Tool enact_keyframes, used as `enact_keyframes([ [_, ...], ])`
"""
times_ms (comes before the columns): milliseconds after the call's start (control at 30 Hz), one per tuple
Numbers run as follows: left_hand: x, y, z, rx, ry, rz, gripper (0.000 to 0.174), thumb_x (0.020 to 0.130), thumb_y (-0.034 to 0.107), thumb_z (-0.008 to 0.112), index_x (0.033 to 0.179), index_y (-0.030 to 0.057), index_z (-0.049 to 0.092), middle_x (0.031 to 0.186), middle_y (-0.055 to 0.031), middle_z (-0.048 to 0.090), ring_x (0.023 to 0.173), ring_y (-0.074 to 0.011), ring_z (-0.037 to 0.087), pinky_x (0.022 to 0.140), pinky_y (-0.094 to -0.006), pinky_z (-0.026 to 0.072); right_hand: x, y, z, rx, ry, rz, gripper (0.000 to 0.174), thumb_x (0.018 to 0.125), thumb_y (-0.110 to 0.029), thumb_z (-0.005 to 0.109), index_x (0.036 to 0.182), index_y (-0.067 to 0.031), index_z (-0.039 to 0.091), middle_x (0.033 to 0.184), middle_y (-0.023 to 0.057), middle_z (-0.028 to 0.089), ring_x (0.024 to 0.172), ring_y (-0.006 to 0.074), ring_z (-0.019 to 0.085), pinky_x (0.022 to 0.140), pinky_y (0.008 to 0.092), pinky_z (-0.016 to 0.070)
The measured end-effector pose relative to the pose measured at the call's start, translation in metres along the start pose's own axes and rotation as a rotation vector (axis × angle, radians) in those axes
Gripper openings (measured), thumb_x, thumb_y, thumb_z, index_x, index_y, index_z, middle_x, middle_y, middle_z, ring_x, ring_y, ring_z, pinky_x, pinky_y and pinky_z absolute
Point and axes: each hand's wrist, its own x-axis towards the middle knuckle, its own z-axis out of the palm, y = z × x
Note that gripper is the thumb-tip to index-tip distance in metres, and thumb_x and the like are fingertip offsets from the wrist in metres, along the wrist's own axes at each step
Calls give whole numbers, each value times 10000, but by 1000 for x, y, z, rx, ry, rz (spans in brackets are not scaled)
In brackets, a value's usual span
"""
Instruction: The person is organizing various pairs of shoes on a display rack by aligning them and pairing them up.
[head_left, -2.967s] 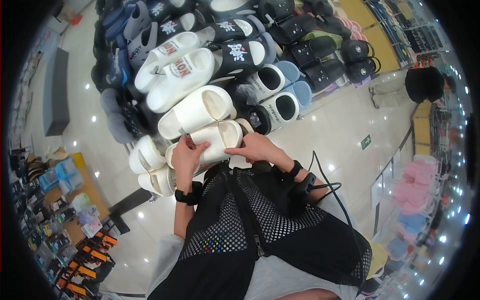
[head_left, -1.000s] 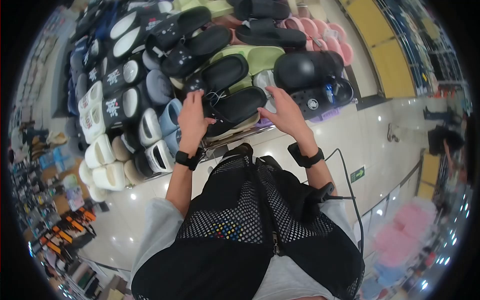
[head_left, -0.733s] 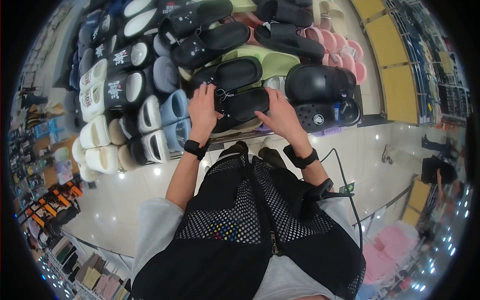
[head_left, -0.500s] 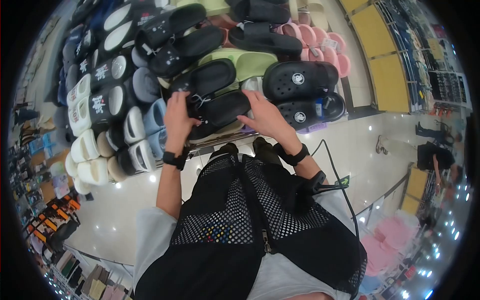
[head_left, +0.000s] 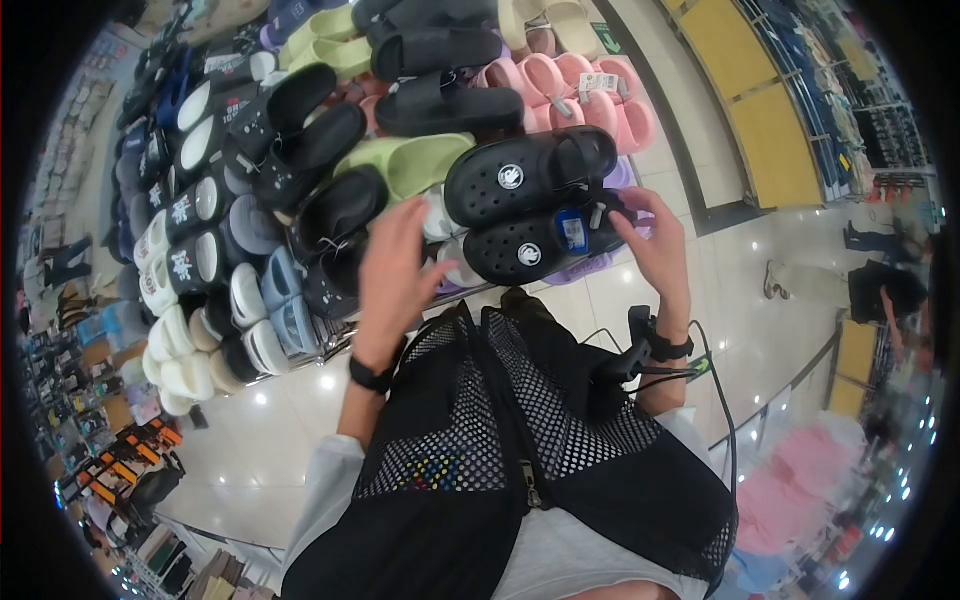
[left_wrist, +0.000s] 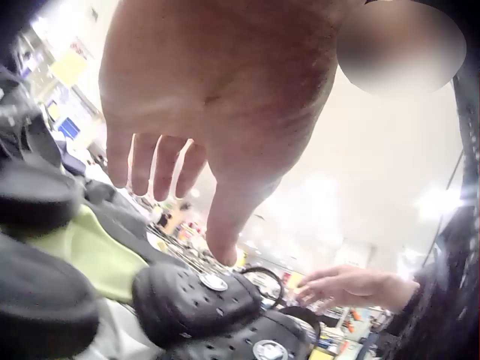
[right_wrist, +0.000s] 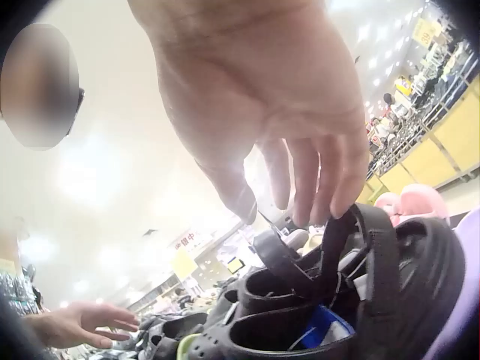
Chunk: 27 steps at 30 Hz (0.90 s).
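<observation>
A pair of black clogs with round white badges sits at the table's near right; the nearer clog (head_left: 500, 262) has a blue tag (head_left: 572, 231) at its opening. My right hand (head_left: 661, 250) is at the heel end, and in the right wrist view its fingertips meet the raised heel straps (right_wrist: 379, 255), fingers lightly bent. Blurred in the head view, my left hand (head_left: 393, 285) hovers left of the clogs with fingers extended and holding nothing. Beside it lie black slides (head_left: 345, 205) with a white tie. A white shoe (head_left: 440, 216) shows between them and the clogs.
Pale green slides (head_left: 425, 165) and pink clogs (head_left: 600, 112) lie beyond the black clogs. White slides (head_left: 185, 375) and blue ones (head_left: 290, 318) stand at the near left. A person (head_left: 880, 290) stands at the right beyond the tiled floor (head_left: 740, 330).
Both hands were at white slides, then at the black slides. Since then they have left those and moved right, the right hand reaching the black clogs' heel end.
</observation>
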Motion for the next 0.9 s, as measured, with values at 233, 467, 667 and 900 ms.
enact_keyframes([
  [233,41,36,104,254,-148,64,1218,539,291,981,1567,7,392,1646,-142,377,1544,-355,321,1284,-518,253,26,39,-1,-209,-67,-251,795,805,-259,872,1492,-77,516,1545,220,477,1372,424,516,1159,456,426],
  [467,37,41,119,267,-134,-51,1237,475,239,976,1565,52,422,1647,-93,405,1545,-316,336,1290,-516,248,40,75,11,-138,-228,-130,1001,772,-197,880,1617,-155,345,1649,319,268,1429,509,439,1158,481,432],
  [667,37,39,131,279,-70,-73,1194,441,179,976,1516,66,468,1613,-76,458,1522,-319,377,1281,-511,271,43,87,19,-166,-202,-200,948,788,-148,858,1602,-135,372,1645,319,278,1427,498,444,1147,470,440],
  [900,37,33,140,299,-37,-33,1166,446,168,967,1498,39,479,1587,-95,483,1507,-323,395,1271,-526,274,42,88,24,-203,-187,-172,880,800,-132,845,1567,-111,415,1610,316,328,1400,484,470,1146,467,436],
])
